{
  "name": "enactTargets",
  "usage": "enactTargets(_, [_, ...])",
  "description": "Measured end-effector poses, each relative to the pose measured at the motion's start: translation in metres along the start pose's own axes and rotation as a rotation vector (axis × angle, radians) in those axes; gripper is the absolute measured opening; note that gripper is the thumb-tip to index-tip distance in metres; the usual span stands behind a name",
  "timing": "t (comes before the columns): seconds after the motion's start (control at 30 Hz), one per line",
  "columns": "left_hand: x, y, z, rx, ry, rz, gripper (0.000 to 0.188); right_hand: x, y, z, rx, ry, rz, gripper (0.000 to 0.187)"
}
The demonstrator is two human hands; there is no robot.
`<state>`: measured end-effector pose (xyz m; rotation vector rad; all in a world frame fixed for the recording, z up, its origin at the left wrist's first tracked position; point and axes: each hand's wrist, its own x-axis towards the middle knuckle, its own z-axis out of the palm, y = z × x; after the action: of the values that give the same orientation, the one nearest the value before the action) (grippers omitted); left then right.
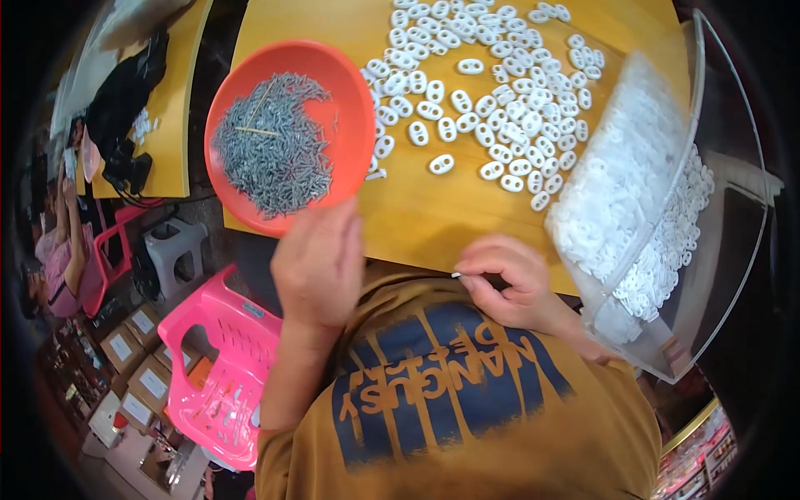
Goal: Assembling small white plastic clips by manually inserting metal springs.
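My right hand (510, 279) is at the table's near edge, thumb and forefinger pinched on a small white piece (457, 275); only its tip shows. My left hand (321, 262) is beside the near rim of an orange-red bowl (354, 108). Its fingers are blurred and partly hidden, so I cannot see whether they hold anything. A heap of small grey screws (271, 154) fills much of the bowl, with thin yellowish sticks (256, 130) on top. Many white oval pieces with two holes (442, 164) lie scattered over the yellow table (408, 225).
Right of the table stands a clear plastic bin (723, 287) heaped with white parts (625, 167). A pink plastic chair (221, 367) and a grey stool (177, 250) are at the left. Cardboard boxes (125, 346) lie beyond them. Another person (67, 258) is at the far left.
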<state>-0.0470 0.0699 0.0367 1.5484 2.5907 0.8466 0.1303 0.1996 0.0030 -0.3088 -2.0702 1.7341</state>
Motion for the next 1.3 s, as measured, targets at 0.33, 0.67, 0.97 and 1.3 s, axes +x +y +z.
enactTargets(0.33, [0.027,-0.032,-0.008,-0.107,0.020,-0.155,0.010,-0.001,-0.006,0.008,-0.088,0.009,0.092,0.017])
enactTargets(0.67, [0.061,-0.037,0.017,0.133,-0.030,-0.016,0.008,0.000,-0.005,0.007,-0.090,0.048,0.055,0.016])
enactTargets(0.97, [0.060,-0.038,0.021,0.135,-0.009,0.000,0.007,-0.002,-0.002,0.007,-0.051,0.044,0.041,0.017])
enactTargets(1.3, [0.056,-0.045,0.015,0.045,0.039,0.003,0.004,-0.002,-0.008,0.009,-0.027,0.084,0.094,0.014])
